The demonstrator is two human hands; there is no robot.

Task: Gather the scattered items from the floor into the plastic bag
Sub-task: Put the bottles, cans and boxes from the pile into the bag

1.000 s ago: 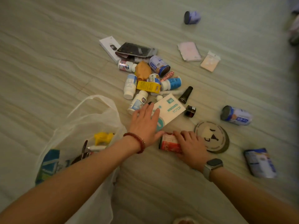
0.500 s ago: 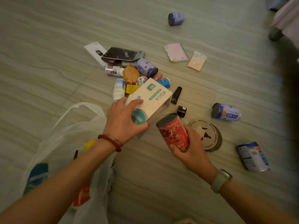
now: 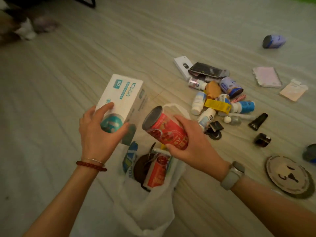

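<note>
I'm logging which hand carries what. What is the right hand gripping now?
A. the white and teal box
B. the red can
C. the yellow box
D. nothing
B: the right hand grips the red can above the plastic bag, while the left hand holds the white and teal box.

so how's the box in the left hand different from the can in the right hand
The box is flat-sided and mostly white with teal print; the can is round and red. The box looks the larger of the two. The left hand grips the box at its near end, while the right hand wraps the can's side, which lies tilted with its dark top facing left. Both are held up over the plastic bag.
</note>
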